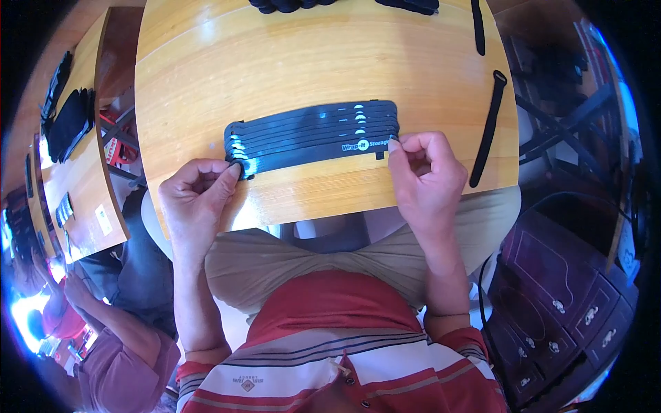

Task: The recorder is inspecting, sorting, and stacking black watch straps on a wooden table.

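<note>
Right in the middle of the frame, a little above centre, a fanned stack of black strips (303, 138) lies on the wooden table (275, 76), each strip overlapping the next, with pale marks near the right end. The left hand (197, 193) has thumb and forefinger pinched together on the stack's lower left corner, the other fingers curled in. The right hand (432, 179) does likewise at the lower right corner, thumb and forefinger closed on the edge.

Off toward the right of the frame, a loose black strap (488, 131) with a loop at its upper end lies near the table's edge; a second strap (478, 27) shows above it. Dark bundles (289, 5) sit at the top edge. Over at the left stands another table (89, 199) bearing a black pile (71, 127), and a co-worker (124, 361) sits at the lower left.
</note>
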Available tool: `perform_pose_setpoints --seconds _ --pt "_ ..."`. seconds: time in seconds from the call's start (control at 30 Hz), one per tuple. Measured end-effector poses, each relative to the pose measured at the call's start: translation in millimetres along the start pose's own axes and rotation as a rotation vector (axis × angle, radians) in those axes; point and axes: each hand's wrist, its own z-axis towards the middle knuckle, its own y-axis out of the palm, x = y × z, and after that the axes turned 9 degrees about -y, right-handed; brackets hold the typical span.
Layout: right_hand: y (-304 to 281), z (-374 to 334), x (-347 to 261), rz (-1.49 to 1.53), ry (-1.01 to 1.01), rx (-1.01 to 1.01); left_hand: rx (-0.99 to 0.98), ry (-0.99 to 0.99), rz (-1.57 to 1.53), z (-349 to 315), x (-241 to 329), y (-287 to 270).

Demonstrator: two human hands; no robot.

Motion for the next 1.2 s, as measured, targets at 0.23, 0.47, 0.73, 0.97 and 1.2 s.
perform_pose_setpoints --seconds 0.23,0.47,0.73,0.97,1.2 --pt "1.4 0.0 1.1 -0.062 -0.056 -0.003 -0.005 -0.003 -0.009 -0.2 0.0 -0.7" --pt "2.4 0.2 0.5 -0.091 -0.086 0.001 0.000 0.017 -0.026 0.9 -2.7 0.0" --pt "0.0 1.9 -6.1 -0.151 -0.087 -0.024 0.001 0.009 -0.009 -0.1 1.6 1.5" --pt "-2.0 0.3 -2.9 -0.218 -0.159 -0.031 0.000 0.010 0.034 0.5 1.7 1.0" --pt "-1.5 -3.0 -6.2 -0.349 -0.166 -0.070 0.025 0.046 0.022 0.1 -2.8 2.5"
